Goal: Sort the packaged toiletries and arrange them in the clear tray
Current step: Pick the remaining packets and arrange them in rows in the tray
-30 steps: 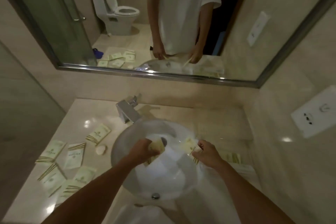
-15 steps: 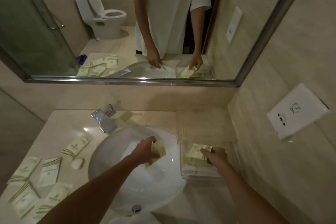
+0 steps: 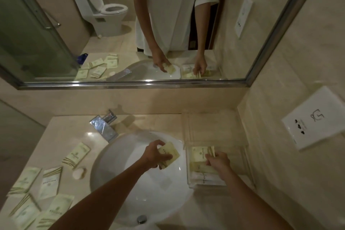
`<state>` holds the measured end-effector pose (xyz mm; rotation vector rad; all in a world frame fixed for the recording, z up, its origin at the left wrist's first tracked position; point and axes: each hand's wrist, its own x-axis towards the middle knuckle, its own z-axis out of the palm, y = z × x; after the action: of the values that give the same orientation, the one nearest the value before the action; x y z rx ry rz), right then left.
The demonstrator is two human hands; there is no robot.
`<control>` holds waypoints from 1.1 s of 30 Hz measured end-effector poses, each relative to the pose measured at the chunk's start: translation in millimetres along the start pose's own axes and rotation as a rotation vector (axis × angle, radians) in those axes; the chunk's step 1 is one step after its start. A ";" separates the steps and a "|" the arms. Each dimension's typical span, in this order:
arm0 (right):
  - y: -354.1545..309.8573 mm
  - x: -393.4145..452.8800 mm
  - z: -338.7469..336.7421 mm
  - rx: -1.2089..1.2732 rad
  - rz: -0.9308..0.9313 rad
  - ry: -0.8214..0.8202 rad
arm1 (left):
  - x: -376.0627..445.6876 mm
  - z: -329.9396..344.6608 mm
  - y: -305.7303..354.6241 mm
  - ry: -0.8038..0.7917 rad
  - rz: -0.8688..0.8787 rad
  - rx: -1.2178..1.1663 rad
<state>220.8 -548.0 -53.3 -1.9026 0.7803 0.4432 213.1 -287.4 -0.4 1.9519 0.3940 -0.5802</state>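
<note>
The clear tray (image 3: 248,166) stands on the counter to the right of the basin, with pale green packets lying inside. My right hand (image 3: 217,161) is inside the tray and pinches a green packet (image 3: 200,153) by its striped end, low over the others. My left hand (image 3: 155,154) hovers over the white basin (image 3: 141,188) and grips a second green packet (image 3: 170,152). Several more packets (image 3: 50,182) lie scattered on the counter left of the basin, one of them (image 3: 76,155) nearest the tap.
A chrome tap (image 3: 104,125) stands behind the basin. A small round soap (image 3: 79,173) lies beside the basin's left rim. The mirror (image 3: 130,24) fills the back wall. A white socket plate (image 3: 315,117) is on the right wall, close to the tray.
My right hand has carried its packet from over the basin rightward into the tray and lowered it there. My left hand stays over the basin with its packet. The view shifted right.
</note>
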 end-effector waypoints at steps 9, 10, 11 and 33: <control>-3.0 -1.6 23.7 0.184 0.011 0.053 | 5.4 -1.9 -2.8 -0.081 0.019 0.012; -2.9 -2.8 24.9 0.187 0.007 0.065 | 5.3 -1.9 -2.3 -0.075 0.024 0.011; -2.0 -3.6 25.9 0.183 0.001 0.074 | 5.0 -1.7 -1.9 -0.072 0.029 0.009; 9.7 -3.7 27.8 -0.029 -0.020 0.253 | 16.8 15.9 1.4 -0.071 0.065 0.196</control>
<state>212.4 -524.8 -69.7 -2.0160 0.9221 0.2040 224.2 -302.0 -14.5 2.1159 0.2355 -0.6644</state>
